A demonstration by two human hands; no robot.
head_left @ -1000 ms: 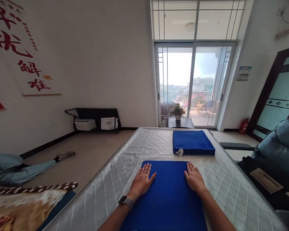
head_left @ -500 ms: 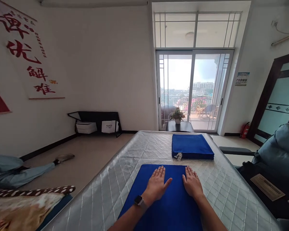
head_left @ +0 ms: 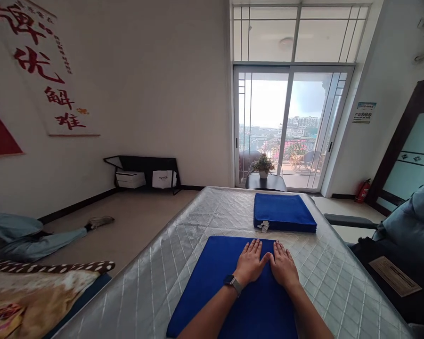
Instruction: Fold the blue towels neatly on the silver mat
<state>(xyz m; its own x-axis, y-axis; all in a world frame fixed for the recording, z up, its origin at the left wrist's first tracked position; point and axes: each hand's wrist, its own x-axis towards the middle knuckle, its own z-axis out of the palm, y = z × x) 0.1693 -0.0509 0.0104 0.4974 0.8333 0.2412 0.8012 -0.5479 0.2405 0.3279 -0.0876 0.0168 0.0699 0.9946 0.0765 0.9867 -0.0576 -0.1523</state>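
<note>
A flat piece of blue cloth [head_left: 205, 278] lies on the silver quilted table cover [head_left: 141, 273] in front of me. My left hand [head_left: 251, 262] rests flat on its upper right part, fingers stretched out, a watch on the wrist. Beside it my right hand [head_left: 283, 264] lies flat along the cloth's right edge, fingers extended. The two thumbs meet or nearly meet. Neither hand grips anything. Farther back sits a neat stack of folded blue cloths [head_left: 284, 211] with small white tags at its front left corner.
On the left, a person's leg [head_left: 56, 240] stretches across the floor beside a patterned blanket [head_left: 56, 292]. A dark armchair [head_left: 410, 221] holding a brown card [head_left: 395, 276] stands at right. Beyond the table's far edge, a potted plant [head_left: 263, 167] sits on a black chair.
My left hand has slid right across the cloth until its thumb reaches the right hand. The right hand stays at the right edge. The camera view has shifted slightly.
</note>
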